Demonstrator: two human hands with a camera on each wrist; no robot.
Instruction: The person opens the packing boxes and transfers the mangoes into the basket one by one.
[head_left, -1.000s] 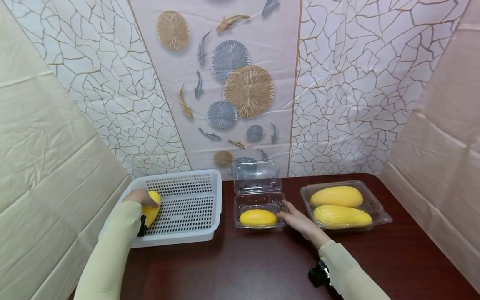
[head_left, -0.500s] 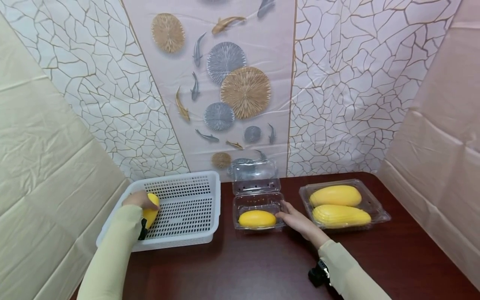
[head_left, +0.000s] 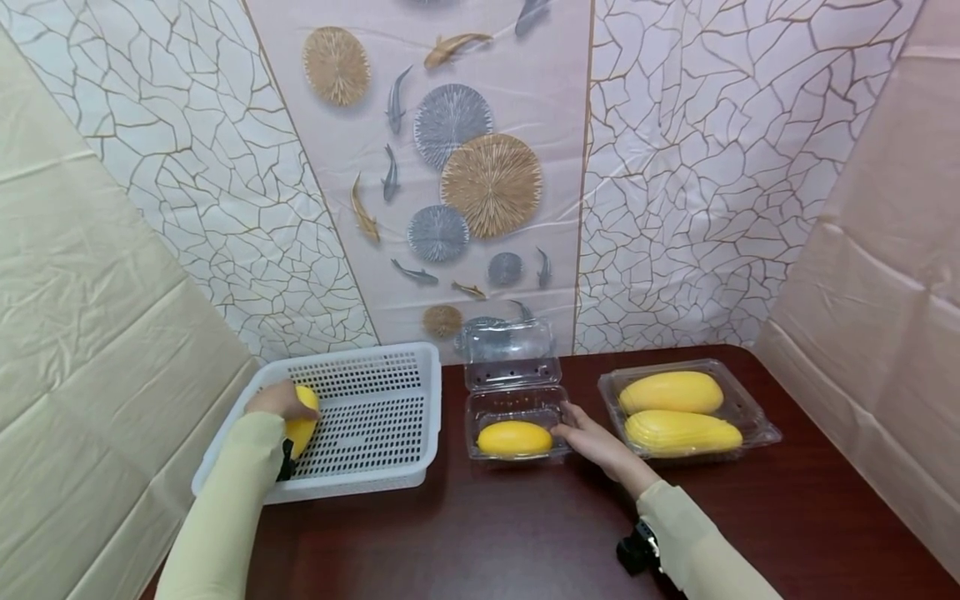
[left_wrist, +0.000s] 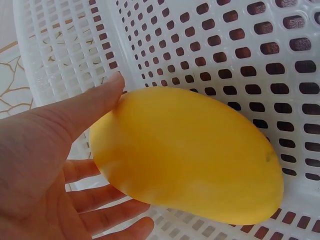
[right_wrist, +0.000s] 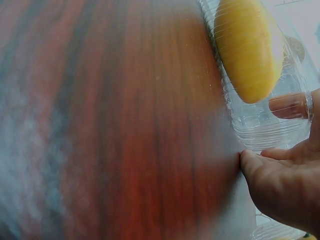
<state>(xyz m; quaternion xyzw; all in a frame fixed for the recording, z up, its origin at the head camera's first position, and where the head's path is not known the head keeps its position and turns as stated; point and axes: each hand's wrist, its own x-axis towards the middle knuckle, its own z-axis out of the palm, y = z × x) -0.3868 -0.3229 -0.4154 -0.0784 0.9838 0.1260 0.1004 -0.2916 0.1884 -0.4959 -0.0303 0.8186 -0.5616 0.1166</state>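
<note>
In the head view, my left hand [head_left: 281, 400] is inside the white plastic basket [head_left: 433, 417], at its left side. It grips a yellow mango [left_wrist: 195, 155], thumb over the top and fingers round the near end in the left wrist view. My right hand [head_left: 596, 440] holds the right wall of a clear clamshell box [head_left: 477, 404] between thumb and fingers. That box's lid [head_left: 512, 357] stands up at the back. One mango [head_left: 514, 438] lies lengthwise in the front of the box, and the right wrist view shows it through the clear plastic.
A second clear clamshell [head_left: 761, 425], at the right of the dark red wooden table [head_left: 480, 533], contains two larger mangoes [head_left: 673, 392]. Patterned cloth walls [head_left: 652, 167] rise behind and on both sides. The basket stands close to the left wall.
The head view has shifted slightly. Both hands keep their holds, the left on the mango and the right on the clamshell box, with hardly any movement.
</note>
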